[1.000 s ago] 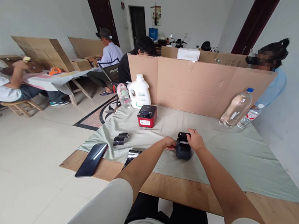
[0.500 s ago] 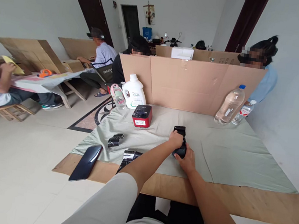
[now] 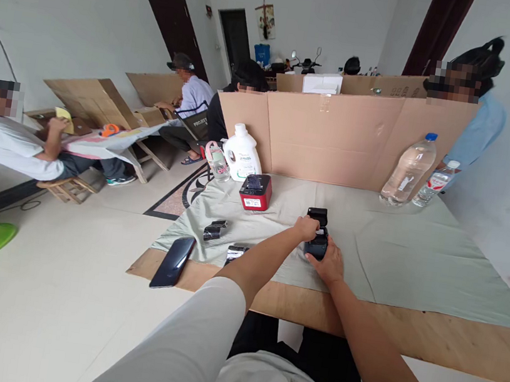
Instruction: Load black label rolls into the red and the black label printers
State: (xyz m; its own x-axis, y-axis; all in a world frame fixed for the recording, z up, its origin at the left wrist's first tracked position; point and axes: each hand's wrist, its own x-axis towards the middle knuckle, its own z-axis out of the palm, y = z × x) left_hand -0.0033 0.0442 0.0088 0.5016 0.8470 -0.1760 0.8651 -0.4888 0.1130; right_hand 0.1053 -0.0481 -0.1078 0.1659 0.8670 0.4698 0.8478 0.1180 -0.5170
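A small black label printer (image 3: 317,232) with its lid up sits on the grey-green cloth (image 3: 393,248) in front of me. My left hand (image 3: 305,227) rests on its left upper side, fingers curled against it. My right hand (image 3: 330,263) cups its near right side. A red and black printer (image 3: 255,192) stands further left. Two dark label rolls (image 3: 214,230) (image 3: 235,251) lie to the left of my left forearm.
A dark phone (image 3: 174,253) lies at the table's left corner. A white jug (image 3: 241,152), a small pink bottle (image 3: 215,161) and two water bottles (image 3: 408,169) stand before the cardboard screen (image 3: 352,138). Other people sit at tables beyond and to the left.
My right hand came off the printer's top and now cups its near side. My left hand moved up onto the printer's left edge. The view swung slightly.
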